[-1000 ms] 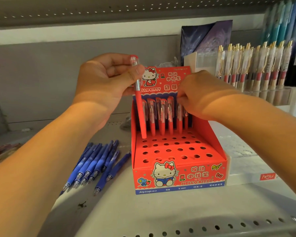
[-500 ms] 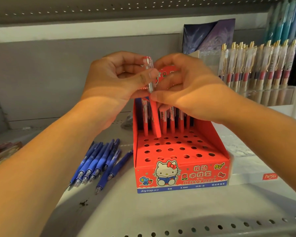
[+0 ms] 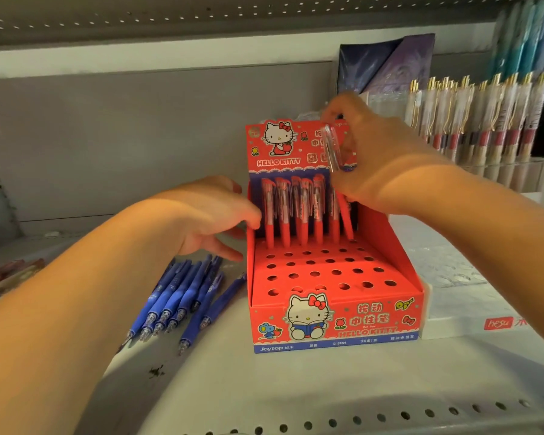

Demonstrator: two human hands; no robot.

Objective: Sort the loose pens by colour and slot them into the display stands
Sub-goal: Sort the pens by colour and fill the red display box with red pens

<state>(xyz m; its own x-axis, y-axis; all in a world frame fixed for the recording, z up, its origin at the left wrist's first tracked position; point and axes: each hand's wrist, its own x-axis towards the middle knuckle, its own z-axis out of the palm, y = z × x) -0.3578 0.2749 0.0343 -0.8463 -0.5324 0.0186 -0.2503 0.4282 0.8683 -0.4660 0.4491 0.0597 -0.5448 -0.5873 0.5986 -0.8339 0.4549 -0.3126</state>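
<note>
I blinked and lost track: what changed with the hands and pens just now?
The red pen passed from the left hand to the right hand, which now holds it slanted toward the stand. The left hand let go and dropped beside it. The blue pens stayed put.

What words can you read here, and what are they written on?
"HELLO KITTY": back card of the red display stand.
"HELLO KITTY", "按动中性笔": the stand's front panel.
"Joytop", "0.5MM": blue strip along the stand's bottom edge.
"hesu": white box.
The strip's other small print is too blurred to read.
</note>
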